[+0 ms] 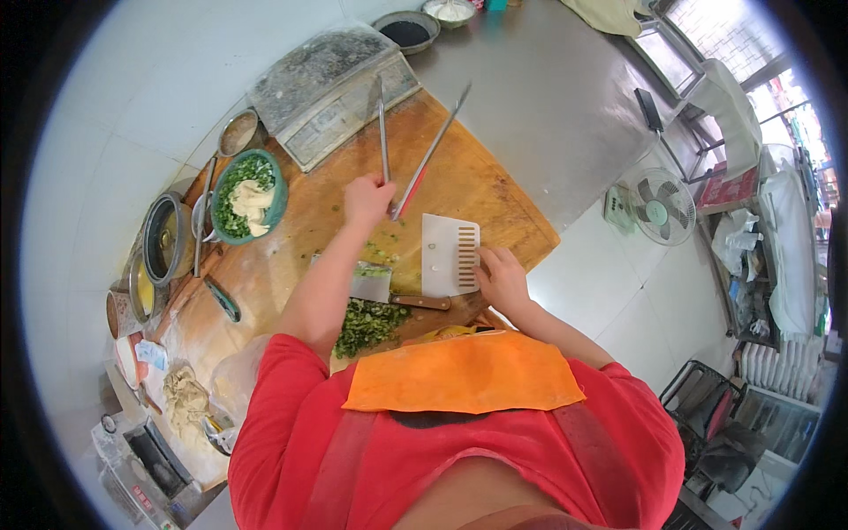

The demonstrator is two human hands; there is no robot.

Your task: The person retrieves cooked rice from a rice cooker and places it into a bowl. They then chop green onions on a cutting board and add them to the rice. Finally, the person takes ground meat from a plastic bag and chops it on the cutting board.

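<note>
My left hand is closed around one arm of a pair of metal tongs, whose arms spread apart over the wooden board. The fingers of my right hand are at the slotted right edge of a white plastic scraper, gripping it. Beside the scraper's lower edge lies a cleaver, its blade partly behind my left forearm and its wooden handle pointing right. Chopped scallions lie in a heap near my body. A green bowl holds scallions and a pale, creamy mass.
A floury metal box stands at the board's back edge. Bowls and a metal pot line the left wall, near a rolling pin and a green-handled tool. Dough lies lower left; a fan stands at right.
</note>
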